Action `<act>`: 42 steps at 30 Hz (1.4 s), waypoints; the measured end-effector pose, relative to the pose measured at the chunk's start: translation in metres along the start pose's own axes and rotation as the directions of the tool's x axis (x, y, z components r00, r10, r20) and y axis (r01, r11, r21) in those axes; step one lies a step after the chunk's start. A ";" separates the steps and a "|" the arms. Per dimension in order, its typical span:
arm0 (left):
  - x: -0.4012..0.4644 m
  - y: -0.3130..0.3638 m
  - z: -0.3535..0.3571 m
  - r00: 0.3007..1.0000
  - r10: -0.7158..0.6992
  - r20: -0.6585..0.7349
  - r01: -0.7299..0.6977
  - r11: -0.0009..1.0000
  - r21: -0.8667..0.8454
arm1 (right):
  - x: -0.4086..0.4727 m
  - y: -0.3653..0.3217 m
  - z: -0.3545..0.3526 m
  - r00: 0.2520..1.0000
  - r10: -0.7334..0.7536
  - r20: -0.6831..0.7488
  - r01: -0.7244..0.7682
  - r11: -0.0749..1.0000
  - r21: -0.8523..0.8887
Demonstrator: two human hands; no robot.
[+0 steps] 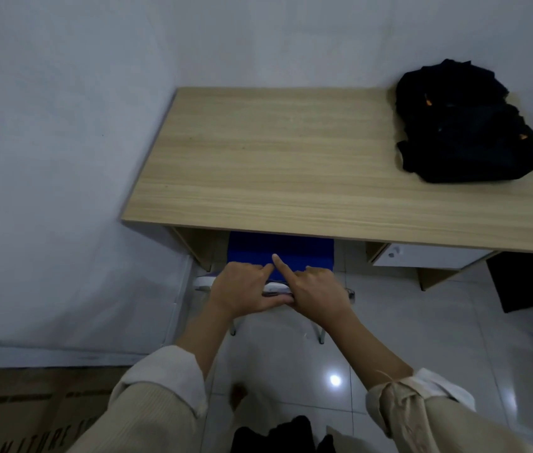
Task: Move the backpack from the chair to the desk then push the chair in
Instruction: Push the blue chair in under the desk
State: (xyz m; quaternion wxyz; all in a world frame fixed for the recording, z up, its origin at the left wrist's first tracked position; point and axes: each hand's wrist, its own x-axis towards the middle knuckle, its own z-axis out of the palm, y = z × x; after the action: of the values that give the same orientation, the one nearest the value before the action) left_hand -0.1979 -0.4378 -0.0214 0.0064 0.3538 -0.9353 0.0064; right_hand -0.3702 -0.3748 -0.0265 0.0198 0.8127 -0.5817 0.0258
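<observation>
The black backpack lies on the far right of the light wooden desk, near the wall. A chair with a blue seat sits mostly under the desk's front edge, its metal legs showing on the floor behind it. My left hand and my right hand rest side by side on the top rail of the chair's back, fingers curled over it. The right index finger points forward over the blue seat.
White walls run along the left and behind the desk. A white drawer unit hangs under the desk's right side. A dark box stands on the tiled floor at right. A cardboard box is at bottom left.
</observation>
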 end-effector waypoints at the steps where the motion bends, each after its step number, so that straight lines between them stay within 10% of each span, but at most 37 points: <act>1: 0.002 0.000 0.000 1.000 -0.002 -0.006 0.002 1.000 0.005 | 0.001 0.002 -0.002 1.000 0.011 -0.002 -0.011 0.999 -0.042; 24: 0.085 -0.066 0.008 0.986 0.069 -0.152 -0.072 0.997 -0.013 | 0.091 0.047 0.005 0.972 0.009 -0.236 -0.041 0.991 -0.130; 42: 0.083 -0.064 0.007 0.991 0.082 -0.105 -0.083 0.997 0.002 | 0.090 0.044 0.000 0.992 0.062 -0.109 -0.063 0.998 -0.004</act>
State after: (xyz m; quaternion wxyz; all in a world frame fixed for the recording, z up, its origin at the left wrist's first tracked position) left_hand -0.2183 -0.5408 -0.0270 0.0556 0.3140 -0.9475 0.0243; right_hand -0.3827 -0.4739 -0.0209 0.0537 0.7916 -0.6049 0.0685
